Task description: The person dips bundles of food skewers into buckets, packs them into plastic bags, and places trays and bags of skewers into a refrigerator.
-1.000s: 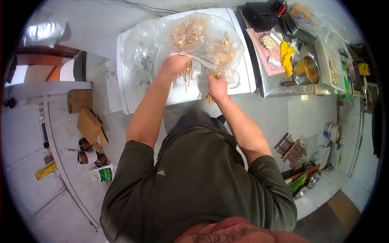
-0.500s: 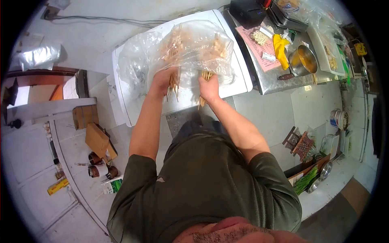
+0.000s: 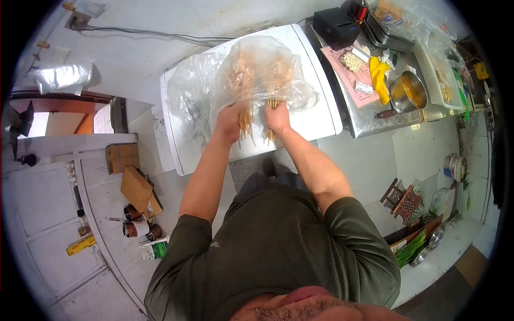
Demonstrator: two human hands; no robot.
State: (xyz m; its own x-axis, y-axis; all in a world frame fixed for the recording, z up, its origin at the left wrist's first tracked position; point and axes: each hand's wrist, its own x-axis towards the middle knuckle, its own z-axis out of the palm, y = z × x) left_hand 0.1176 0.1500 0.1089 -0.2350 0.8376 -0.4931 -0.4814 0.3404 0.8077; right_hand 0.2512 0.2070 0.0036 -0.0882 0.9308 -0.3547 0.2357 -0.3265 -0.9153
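Two bundles of skewers lie side by side with their food ends inside a clear plastic bag (image 3: 308, 96) on a white appliance top (image 3: 324, 115). My left hand (image 3: 228, 123) is closed at the left bundle of skewers (image 3: 246, 124), whose bare sticks point toward me. Around the sticks of the right bundle of skewers (image 3: 271, 134) my right hand (image 3: 277, 117) is wrapped. Pale orange-brown food shows blurred through the plastic. Some of the fingers on both hands are hidden by the bag and sticks.
To the right, a metal table (image 3: 369, 120) holds a pink printed sheet (image 3: 345, 69), a yellow cloth-like item (image 3: 379, 80), a steel pot (image 3: 408, 92) of orange liquid and a white tray (image 3: 428, 59). Cardboard boxes (image 3: 136, 187) stand on the left floor; a small wooden stool (image 3: 401, 200) is on the right.
The two bundles now lie closer together and deeper under the plastic; my left hand has come nearer to my right. The whole view has shifted slightly down and right.
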